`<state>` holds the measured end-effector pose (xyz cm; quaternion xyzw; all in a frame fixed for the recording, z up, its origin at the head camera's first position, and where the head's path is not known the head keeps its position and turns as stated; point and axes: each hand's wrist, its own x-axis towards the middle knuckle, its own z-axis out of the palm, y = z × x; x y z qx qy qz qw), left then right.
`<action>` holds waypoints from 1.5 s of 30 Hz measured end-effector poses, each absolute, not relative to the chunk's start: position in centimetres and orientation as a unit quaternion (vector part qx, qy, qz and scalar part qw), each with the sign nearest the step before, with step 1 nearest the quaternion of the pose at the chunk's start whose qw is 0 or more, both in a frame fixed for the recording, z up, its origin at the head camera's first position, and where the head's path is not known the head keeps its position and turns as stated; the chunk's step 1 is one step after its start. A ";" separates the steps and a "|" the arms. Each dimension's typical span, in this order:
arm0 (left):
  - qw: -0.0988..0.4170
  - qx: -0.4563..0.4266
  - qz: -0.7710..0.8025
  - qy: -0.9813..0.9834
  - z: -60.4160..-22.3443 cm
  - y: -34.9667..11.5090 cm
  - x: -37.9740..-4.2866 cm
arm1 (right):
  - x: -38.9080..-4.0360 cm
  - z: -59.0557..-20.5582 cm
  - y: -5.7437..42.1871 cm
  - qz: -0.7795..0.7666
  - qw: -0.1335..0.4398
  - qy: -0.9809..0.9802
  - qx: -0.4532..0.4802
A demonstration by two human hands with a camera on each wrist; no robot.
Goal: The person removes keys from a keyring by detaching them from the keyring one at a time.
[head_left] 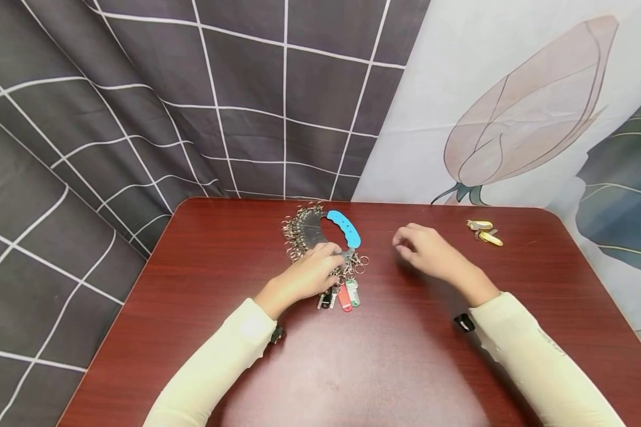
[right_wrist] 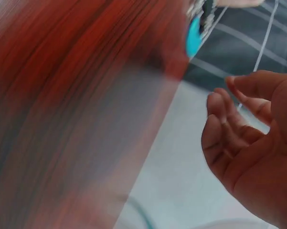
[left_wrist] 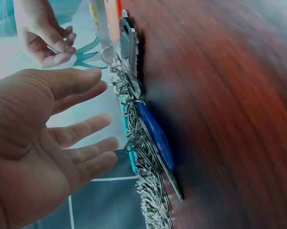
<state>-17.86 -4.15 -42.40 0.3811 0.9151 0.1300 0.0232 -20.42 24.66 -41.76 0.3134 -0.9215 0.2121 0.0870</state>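
A large key ring with a blue grip and a dark curved band lies towards the back of the table, with many small metal rings along its edge. Over its near part is my left hand, fingers nearly straight and thumb apart in the left wrist view. Keys with a red tag, a green-and-white tag and a black tag hang at the near end. A blue-tagged key shows in the left wrist view. To the right, my right hand hovers with loosely curled fingers, holding nothing.
Two yellow-tagged keys lie near the back right of the reddish-brown table. Behind its back edge hang a dark checked curtain and a pale cloth with a flower print.
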 end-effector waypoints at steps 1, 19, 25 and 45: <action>0.028 0.378 0.133 0.916 -42.4 -4.1 -17.9 | -20.2 -41.7 23.9 0.214 0.077 -0.922 0.313; 0.054 0.349 0.125 0.927 -42.5 -2.9 -17.9 | -17.8 -42.3 14.8 0.135 -0.081 -0.956 0.246; 0.051 0.355 0.125 0.925 -42.6 -2.8 -17.7 | -17.8 -42.3 14.4 0.118 -0.114 -0.959 0.229; 0.056 0.339 0.179 0.922 -42.7 -1.9 -18.1 | -18.2 -43.0 17.0 0.268 -0.055 -0.925 0.263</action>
